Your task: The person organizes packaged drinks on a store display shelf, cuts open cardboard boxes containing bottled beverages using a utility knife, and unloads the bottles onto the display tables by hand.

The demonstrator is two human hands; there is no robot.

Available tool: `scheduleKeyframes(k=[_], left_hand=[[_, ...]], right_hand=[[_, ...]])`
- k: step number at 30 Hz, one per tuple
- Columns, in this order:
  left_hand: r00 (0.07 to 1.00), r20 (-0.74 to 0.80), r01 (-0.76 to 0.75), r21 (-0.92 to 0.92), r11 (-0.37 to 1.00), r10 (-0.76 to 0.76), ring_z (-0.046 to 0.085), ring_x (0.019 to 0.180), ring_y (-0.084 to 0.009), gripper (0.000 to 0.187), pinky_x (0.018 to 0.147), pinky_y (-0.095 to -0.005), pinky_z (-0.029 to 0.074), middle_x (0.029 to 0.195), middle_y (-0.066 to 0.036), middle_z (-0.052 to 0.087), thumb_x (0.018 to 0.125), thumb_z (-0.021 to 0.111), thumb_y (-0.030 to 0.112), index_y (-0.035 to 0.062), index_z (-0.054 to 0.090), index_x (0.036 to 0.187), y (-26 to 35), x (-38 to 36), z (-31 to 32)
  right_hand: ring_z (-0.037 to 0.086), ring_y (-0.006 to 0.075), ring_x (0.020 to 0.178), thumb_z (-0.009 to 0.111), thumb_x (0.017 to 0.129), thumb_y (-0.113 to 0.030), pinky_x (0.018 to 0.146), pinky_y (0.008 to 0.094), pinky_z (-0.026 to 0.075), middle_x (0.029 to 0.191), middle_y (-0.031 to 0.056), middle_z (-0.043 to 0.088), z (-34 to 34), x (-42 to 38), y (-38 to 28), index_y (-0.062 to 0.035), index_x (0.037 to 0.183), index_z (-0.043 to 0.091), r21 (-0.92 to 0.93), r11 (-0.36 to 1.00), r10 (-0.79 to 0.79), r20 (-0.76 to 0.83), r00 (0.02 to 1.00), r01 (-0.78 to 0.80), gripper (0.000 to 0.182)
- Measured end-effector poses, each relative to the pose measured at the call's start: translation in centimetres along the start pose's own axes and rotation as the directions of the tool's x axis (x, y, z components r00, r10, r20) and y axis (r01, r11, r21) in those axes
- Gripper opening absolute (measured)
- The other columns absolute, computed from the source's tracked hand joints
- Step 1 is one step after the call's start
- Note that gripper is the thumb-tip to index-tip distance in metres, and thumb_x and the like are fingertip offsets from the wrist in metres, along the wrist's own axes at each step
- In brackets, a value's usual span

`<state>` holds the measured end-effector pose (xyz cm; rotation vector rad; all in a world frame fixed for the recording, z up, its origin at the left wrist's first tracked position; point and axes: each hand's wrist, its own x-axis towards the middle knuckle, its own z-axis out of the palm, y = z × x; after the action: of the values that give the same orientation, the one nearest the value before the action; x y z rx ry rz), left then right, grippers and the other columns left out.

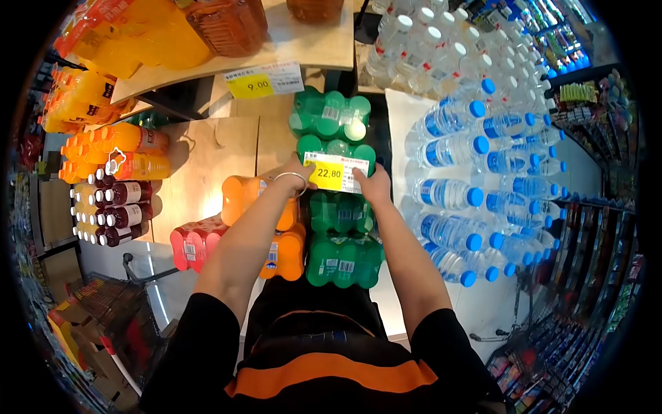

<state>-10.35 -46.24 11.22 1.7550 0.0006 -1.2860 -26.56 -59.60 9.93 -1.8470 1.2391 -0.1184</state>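
Note:
A price card (331,172) with a yellow panel reading 22.80 sits between my hands, over shrink-wrapped packs of green cans. My left hand (298,174), a bracelet at its wrist, closes on the card's left end with the thumb on its face. At the right end, my right hand (372,183) does the same, its other fingers mostly hidden. Behind the card is a green can pack (327,114); closer to me lies another green pack (343,261). Packs of orange cans (284,252) stand beside my left forearm.
Red cans (195,243) and bottles of dark juice (127,214) are on the left. Rows of blue-capped water bottles (448,193) line the right. A raised wooden shelf (303,52) bears large juice bottles and a 9.00 price card (265,81). A shopping cart (117,303) stands lower left.

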Motion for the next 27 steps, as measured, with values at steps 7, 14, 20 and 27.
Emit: scheduleKeyframes(k=[7,14,20,27], left_hand=[[0.969,-0.097,-0.202,0.217,0.955,0.227,0.062,0.055,-0.0199,0.033,0.047,-0.0309,0.047,0.085,-0.014,0.063,0.081,0.058,0.002,-0.0018,0.046,0.112,-0.6,-1.9,1.2],[0.990,-0.039,-0.135,0.036,0.990,0.137,0.054,0.050,-0.0141,0.046,0.041,-0.0243,0.041,0.078,-0.009,0.059,0.084,0.056,0.003,0.0039,0.038,0.127,-5.1,-9.3,3.3],[0.987,-0.125,-0.096,0.078,0.992,0.105,0.061,0.053,-0.0213,0.048,0.043,-0.0288,0.047,0.100,-0.018,0.059,0.082,0.054,0.000,-0.0025,0.036,0.126,-9.5,-8.8,3.4],[0.999,-0.048,-0.014,-0.090,0.996,0.010,0.067,0.070,-0.0221,0.073,0.054,-0.0274,0.051,0.113,-0.018,0.057,0.088,0.050,0.002,0.0054,0.005,0.145,-10.2,-9.7,3.5]], right_hand=[[0.059,0.0372,0.099,0.073,0.069,-0.021,0.085,0.0389,0.046,0.106,0.0280,0.059,-2.2,-2.4,-1.3,0.0113,0.122,0.044,-0.079,0.997,-0.031,-0.130,0.991,0.021,0.069],[0.060,0.0386,0.096,0.071,0.070,-0.016,0.083,0.0406,0.047,0.103,0.0264,0.061,-5.4,-7.8,0.4,0.0077,0.123,0.044,-0.064,0.996,-0.061,0.006,0.998,0.061,0.065],[0.056,0.0446,0.093,0.073,0.067,-0.017,0.082,0.0465,0.046,0.099,0.0303,0.057,-1.9,-11.0,4.2,0.0039,0.138,0.021,-0.350,0.933,-0.074,0.030,0.997,0.080,0.090],[0.057,0.0443,0.091,0.072,0.067,-0.016,0.081,0.0465,0.046,0.097,0.0292,0.057,-2.9,-10.7,3.5,-0.0061,0.142,0.016,-0.366,0.927,-0.047,0.097,0.994,0.079,0.094]])
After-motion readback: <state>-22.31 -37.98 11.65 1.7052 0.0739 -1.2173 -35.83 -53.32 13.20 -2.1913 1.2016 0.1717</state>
